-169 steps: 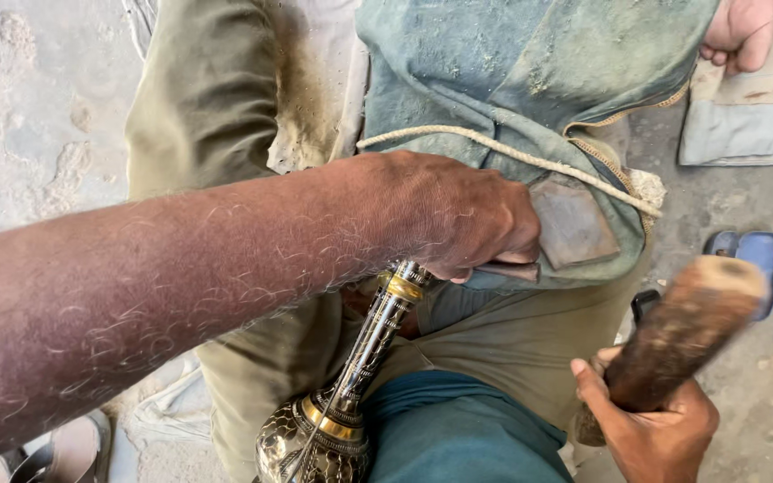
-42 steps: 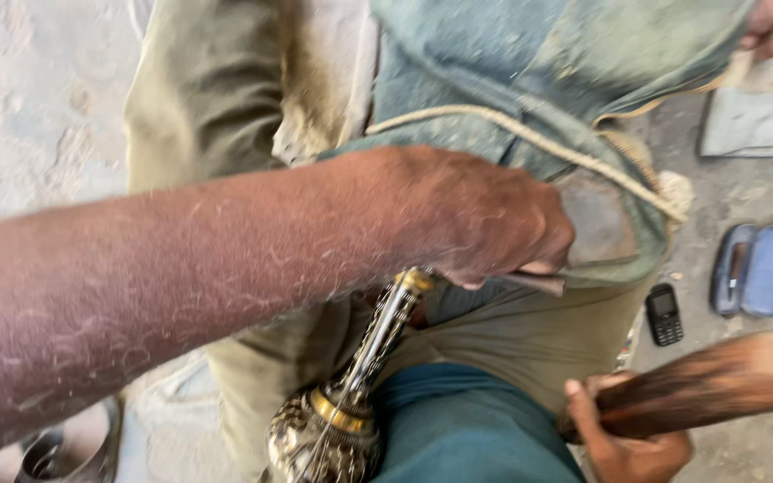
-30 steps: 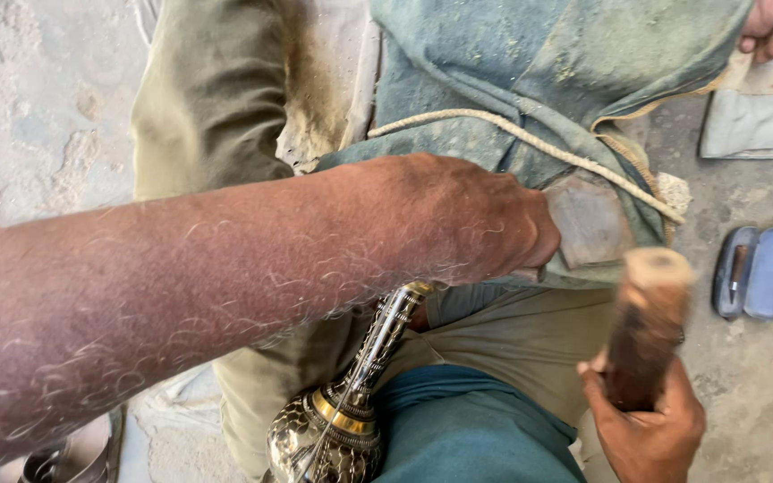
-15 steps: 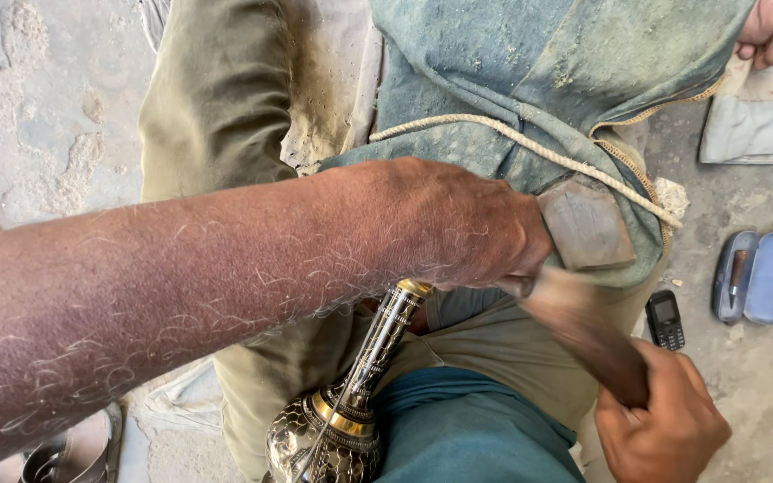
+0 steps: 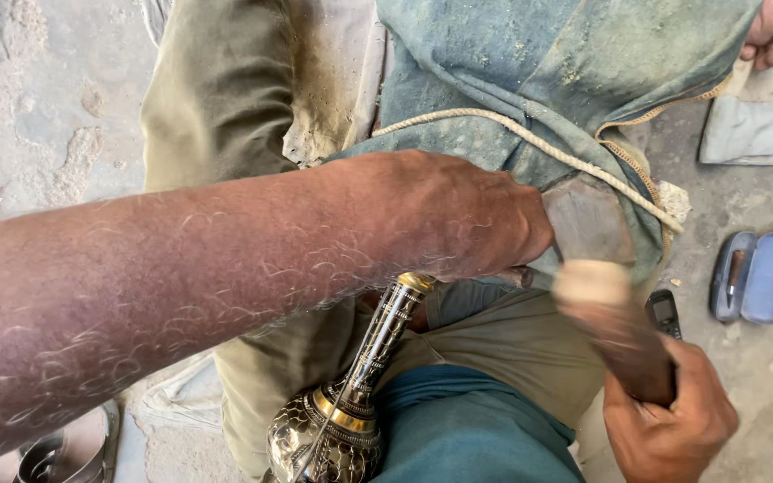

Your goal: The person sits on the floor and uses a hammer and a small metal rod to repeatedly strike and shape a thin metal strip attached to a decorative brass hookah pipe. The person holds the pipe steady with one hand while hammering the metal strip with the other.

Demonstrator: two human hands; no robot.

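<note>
A small dark phone with a pale screen lies beside a blue case.

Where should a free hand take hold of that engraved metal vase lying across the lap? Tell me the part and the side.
Take the engraved metal vase by its slim neck, coming from the left. The neck is narrow enough to close a grip around, while the round belly is wide and partly out of frame. The left hand sits just above the mouth, and the right hand swings a wooden mallet on the other side.
</note>
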